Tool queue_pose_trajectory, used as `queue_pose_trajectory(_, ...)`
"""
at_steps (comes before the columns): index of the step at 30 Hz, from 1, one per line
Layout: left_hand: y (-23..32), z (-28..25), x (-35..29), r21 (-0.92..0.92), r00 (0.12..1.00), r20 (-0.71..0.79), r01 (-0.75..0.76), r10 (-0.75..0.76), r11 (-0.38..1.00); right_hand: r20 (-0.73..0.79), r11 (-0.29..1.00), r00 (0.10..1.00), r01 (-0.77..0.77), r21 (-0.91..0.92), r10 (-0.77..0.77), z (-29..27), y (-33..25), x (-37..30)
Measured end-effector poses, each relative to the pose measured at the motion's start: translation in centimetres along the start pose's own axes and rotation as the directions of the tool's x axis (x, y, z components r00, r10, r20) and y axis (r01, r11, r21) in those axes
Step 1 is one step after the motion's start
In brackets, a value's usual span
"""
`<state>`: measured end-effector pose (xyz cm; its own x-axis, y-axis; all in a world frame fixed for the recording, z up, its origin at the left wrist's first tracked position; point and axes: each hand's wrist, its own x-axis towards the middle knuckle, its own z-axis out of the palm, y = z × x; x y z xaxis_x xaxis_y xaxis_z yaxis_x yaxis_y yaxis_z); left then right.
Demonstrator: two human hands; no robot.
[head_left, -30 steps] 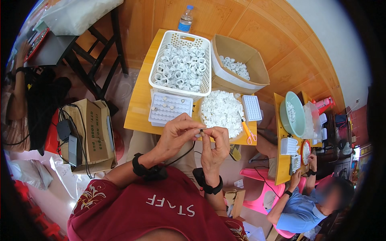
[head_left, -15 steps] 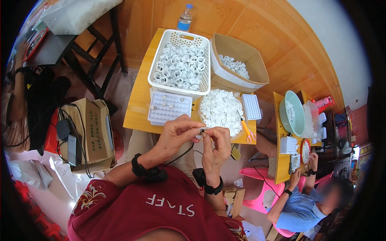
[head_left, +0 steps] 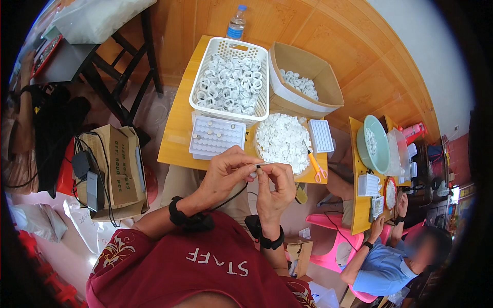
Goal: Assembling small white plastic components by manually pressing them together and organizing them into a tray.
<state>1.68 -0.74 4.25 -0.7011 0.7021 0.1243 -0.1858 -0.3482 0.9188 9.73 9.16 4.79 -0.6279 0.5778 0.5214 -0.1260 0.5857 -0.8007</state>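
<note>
Small dark piece (head_left: 258,166) is pinched between the person's two hands (head_left: 220,173).

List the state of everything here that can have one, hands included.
Left hand, fingers closed on a small dark part
Right hand, fingers closed on the same part
White basket, filled with white pieces
Cardboard box, open, partly filled
Bottle, upright, capped
White tray, holding round pieces
Green basin, partly filled
</note>
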Motion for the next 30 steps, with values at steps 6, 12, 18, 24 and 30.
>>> queue_pose_trajectory(6,-0.3,0.0,-0.2,0.072,0.997,0.005,-0.08,0.079,0.994,-0.012,0.982,0.989,0.147,-0.115,-0.15,0.0,-0.3,0.1)
queue_pose_trajectory(12,0.3,0.2,-0.1,0.012,1.0,0.019,0.002,-0.002,1.0,0.03,0.978,0.994,-0.106,0.179,0.102,-0.5,0.0,0.0)
queue_pose_trajectory(18,0.5,0.3,0.1,-0.058,0.996,0.022,0.091,-0.09,0.994,0.096,0.918,0.971,-0.236,0.319,0.217,-0.7,0.1,0.4)
queue_pose_trajectory(24,0.4,0.1,0.1,-0.066,0.992,-0.013,0.128,-0.129,0.99,0.157,0.905,0.954,-0.293,0.308,0.256,-0.7,0.6,0.4)
queue_pose_trajectory(30,0.1,0.1,0.2,-0.068,0.99,-0.024,0.138,-0.14,0.988,0.167,0.859,0.943,-0.33,0.39,0.287,-0.4,1.3,0.2)
